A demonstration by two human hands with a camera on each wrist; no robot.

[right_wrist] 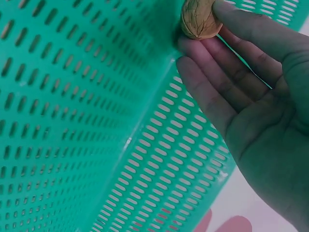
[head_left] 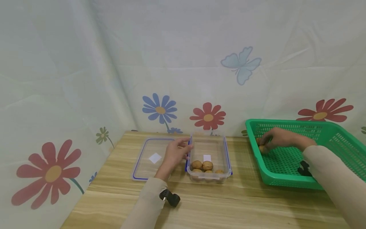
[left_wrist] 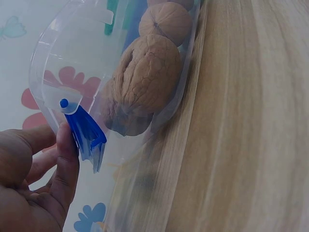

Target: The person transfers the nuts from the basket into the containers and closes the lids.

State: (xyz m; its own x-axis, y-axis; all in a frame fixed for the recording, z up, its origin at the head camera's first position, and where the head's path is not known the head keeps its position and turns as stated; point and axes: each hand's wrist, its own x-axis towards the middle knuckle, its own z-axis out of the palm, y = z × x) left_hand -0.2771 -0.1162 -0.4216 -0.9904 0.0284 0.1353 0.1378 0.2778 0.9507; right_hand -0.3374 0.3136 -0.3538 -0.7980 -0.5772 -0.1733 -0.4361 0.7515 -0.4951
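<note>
A clear plastic box [head_left: 228, 159] with a blue seal stands on the table, several walnuts [head_left: 207, 165] gathered at its near end. At its left rim, my left hand [head_left: 175, 154] grips the edge between thumb and fingers, beside a hanging blue latch [left_wrist: 87, 130]. My right hand [head_left: 278, 139] reaches into the left end of a green basket [head_left: 286, 180]. There its thumb and fingertips pinch a walnut [right_wrist: 200, 19] close to the basket wall. Another walnut [head_left: 258, 141] shows just behind those fingers in the head view.
Left of the box, a clear lid [head_left: 143, 170] with a blue seal and a white label lies flat on the wooden table [head_left: 206, 203]. A flower-printed curtain [head_left: 183, 79] hangs right behind the table. The tall basket rim surrounds my right hand.
</note>
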